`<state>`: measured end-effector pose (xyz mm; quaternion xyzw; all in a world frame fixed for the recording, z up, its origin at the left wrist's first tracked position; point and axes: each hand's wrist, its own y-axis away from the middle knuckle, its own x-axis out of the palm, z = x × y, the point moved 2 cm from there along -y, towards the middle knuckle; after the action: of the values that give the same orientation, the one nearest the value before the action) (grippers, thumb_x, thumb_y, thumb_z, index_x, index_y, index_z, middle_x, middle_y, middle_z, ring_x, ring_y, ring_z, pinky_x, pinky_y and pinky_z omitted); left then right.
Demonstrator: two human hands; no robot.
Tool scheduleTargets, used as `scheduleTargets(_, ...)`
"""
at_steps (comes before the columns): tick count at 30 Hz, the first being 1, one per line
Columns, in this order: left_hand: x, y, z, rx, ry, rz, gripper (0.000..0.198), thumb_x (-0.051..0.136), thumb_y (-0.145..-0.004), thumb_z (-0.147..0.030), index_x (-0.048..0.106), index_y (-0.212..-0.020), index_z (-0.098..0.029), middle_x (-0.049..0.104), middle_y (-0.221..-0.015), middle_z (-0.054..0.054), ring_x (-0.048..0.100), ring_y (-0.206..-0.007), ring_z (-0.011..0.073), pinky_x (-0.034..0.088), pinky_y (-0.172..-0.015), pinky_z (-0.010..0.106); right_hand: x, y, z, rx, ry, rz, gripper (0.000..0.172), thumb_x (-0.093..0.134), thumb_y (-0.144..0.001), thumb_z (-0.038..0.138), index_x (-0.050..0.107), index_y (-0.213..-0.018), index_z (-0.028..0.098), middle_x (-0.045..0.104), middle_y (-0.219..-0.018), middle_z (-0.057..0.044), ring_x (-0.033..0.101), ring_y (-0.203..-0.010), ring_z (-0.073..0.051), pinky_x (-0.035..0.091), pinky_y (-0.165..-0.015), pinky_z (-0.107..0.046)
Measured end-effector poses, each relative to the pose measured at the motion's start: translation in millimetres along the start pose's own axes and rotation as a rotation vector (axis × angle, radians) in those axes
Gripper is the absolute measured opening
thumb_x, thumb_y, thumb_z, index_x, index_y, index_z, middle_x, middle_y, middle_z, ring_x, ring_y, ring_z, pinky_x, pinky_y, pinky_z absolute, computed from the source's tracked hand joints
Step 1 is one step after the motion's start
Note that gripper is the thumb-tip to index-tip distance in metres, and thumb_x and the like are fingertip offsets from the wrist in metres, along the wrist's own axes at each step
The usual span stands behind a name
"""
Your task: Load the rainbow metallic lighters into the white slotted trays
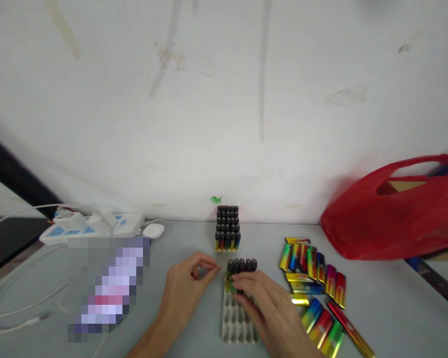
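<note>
A pale tray [240,318] of oval slots lies before me, its near slots bare and a row of black-topped lighters [242,264] standing at its far end. My right hand [263,303] is over the tray, thumb and fingers closed on a yellow-green lighter [229,286] near the left side of that row. The fingers partly cover this lighter and the slots beneath. Just left of the tray is my left hand [188,281], its thumb and forefinger tips pinched together with nothing visible between them. Loose metallic multicoloured lighters [311,263] lie to the right.
Behind the tray stands a packed block of black-topped lighters [227,223] near the wall. On the left are a power strip [97,226], white cables, a white earbud-type case [154,230] and a blurred-out device [112,288]. A red plastic bag [373,219] sits at the right.
</note>
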<state>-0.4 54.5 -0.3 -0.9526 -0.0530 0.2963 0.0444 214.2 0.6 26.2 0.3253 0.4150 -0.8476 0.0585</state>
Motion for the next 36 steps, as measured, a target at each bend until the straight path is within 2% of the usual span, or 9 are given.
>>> scheduleTargets(5,1.4,0,-2,0.029,0.016,-0.018,0.019,0.072,-0.083,-0.039,0.081,-0.092,-0.025,0.065,-0.067,-0.004,0.055,-0.056,0.0167,0.043,-0.061,0.027,1,1,3,-0.022,0.01,-0.018,0.019,0.062,-0.112,0.013,0.068,-0.128,0.019,0.08,-0.125,-0.014,0.079,-0.112,-0.025,0.068,-0.098,-0.036)
scheduleTargets(8,1.7,0,-1,0.024,0.071,-0.014,0.024,0.062,-0.08,-0.029,0.077,-0.099,-0.024,0.057,-0.064,-0.007,0.056,-0.057,0.0163,0.044,-0.062,0.026,6,8,2,0.042,0.015,0.023,0.024,0.056,-0.114,0.016,0.07,-0.133,0.022,0.076,-0.133,-0.014,0.078,-0.116,-0.024,0.067,-0.101,-0.033)
scheduleTargets(11,0.5,0,-1,0.016,0.084,-0.018,0.035,0.059,-0.074,-0.024,0.075,-0.105,-0.024,0.055,-0.064,-0.008,0.056,-0.056,0.0157,0.044,-0.062,0.026,12,14,-1,0.158,-0.014,0.083,0.025,0.054,-0.116,0.021,0.071,-0.134,0.026,0.074,-0.131,-0.012,0.08,-0.109,-0.021,0.067,-0.098,-0.027)
scheduleTargets(15,-0.9,1,-2,0.022,0.059,-0.029,0.039,0.059,-0.074,-0.024,0.075,-0.11,-0.024,0.054,-0.064,-0.009,0.055,-0.055,0.0155,0.044,-0.061,0.026,14,15,-3,0.115,-0.019,0.088,0.029,0.053,-0.115,0.018,0.068,-0.14,0.024,0.073,-0.127,-0.012,0.078,-0.109,-0.022,0.066,-0.101,-0.028)
scheduleTargets(21,-0.2,2,-5,0.042,0.036,-0.022,0.042,0.061,-0.075,-0.024,0.074,-0.115,-0.024,0.061,-0.067,-0.008,0.058,-0.055,0.0153,0.044,-0.061,0.026,12,15,-3,0.126,-0.016,0.041,0.033,0.062,-0.111,0.018,0.069,-0.141,0.028,0.074,-0.125,-0.01,0.08,-0.104,-0.023,0.069,-0.095,-0.028)
scheduleTargets(24,-1.1,2,-6,0.027,0.041,-0.015,0.038,0.066,-0.078,-0.03,0.075,-0.114,-0.025,0.066,-0.07,-0.008,0.055,-0.051,0.0146,0.043,-0.058,0.026,12,16,-2,0.114,0.022,0.013,0.038,0.066,-0.109,0.017,0.069,-0.144,0.03,0.075,-0.125,-0.01,0.081,-0.105,-0.024,0.069,-0.095,-0.028)
scheduleTargets(30,-2.8,2,-6,-0.037,0.061,0.013,0.034,0.084,-0.076,-0.045,0.079,-0.104,-0.026,0.08,-0.076,-0.003,0.056,-0.051,0.016,0.042,-0.055,0.027,11,18,-3,0.088,0.036,0.031,0.039,0.058,-0.112,0.016,0.067,-0.149,0.027,0.075,-0.128,-0.012,0.08,-0.113,-0.024,0.067,-0.103,-0.031)
scheduleTargets(36,-2.0,3,-5,-0.112,0.117,0.043,0.037,0.085,-0.078,-0.052,0.08,-0.102,-0.025,0.085,-0.08,0.001,0.06,-0.047,0.0172,0.043,-0.047,0.027,10,13,-1,0.074,0.076,0.011,0.032,0.053,-0.116,0.018,0.069,-0.143,0.022,0.077,-0.126,-0.013,0.08,-0.112,-0.024,0.068,-0.103,-0.033)
